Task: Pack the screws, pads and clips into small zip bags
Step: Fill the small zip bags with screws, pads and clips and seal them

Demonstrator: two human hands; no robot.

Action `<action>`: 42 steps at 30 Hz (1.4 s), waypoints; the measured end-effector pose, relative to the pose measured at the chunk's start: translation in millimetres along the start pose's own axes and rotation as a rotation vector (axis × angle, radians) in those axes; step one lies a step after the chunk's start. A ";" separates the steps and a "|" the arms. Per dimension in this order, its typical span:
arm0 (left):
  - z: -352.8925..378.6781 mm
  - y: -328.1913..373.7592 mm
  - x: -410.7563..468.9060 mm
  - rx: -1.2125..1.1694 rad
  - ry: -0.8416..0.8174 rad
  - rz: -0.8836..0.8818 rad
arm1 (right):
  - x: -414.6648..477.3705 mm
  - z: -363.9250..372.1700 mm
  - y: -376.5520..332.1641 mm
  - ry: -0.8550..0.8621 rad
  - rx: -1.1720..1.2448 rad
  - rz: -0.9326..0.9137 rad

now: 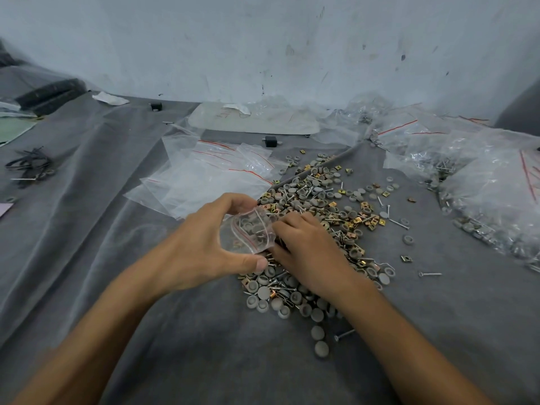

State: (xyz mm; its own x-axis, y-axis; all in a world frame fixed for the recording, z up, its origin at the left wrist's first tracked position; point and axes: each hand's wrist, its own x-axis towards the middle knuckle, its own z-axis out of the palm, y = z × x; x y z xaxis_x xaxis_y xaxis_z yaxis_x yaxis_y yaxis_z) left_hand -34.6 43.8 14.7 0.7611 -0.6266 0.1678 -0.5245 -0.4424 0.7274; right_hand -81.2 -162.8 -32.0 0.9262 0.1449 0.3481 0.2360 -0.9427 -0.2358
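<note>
Left hand (201, 244) pinches small clear red-striped zip bag (233, 241); right hand (306, 247) grip indeterminate. Sagging mouth may spill grey round pads (252, 225).

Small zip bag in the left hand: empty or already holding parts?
Holding parts: grey pads show through the clear small zip bag gripped by the left hand.

I see a tabletop (117, 273) draped in wrinkled grey cloth, running back to a scuffed wall. A loose heap of grey pads (264, 292), brass-coloured clips (366, 205) and screws (430, 274) spreads across its middle. Just left of the heap lies a fan of empty zip bags (204, 176); filled bags (491, 182) are piled on the right. Farther back I make out a flat white board (254, 121), small black blocks (271, 141), and a tangle of black ties (29, 165) at far left.
</note>
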 end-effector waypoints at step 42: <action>11.6 -1.8 -1.4 0.018 -0.065 -0.010 | -22.4 -42.7 20.1 0.061 0.776 0.241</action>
State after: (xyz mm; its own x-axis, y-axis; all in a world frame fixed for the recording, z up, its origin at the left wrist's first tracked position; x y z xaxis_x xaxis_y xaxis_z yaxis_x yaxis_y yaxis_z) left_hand -39.1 38.0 5.4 0.7401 -0.6624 0.1162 -0.5242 -0.4601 0.7166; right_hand -109.7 -197.8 -5.9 0.9653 -0.0730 0.2508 0.1893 -0.4660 -0.8643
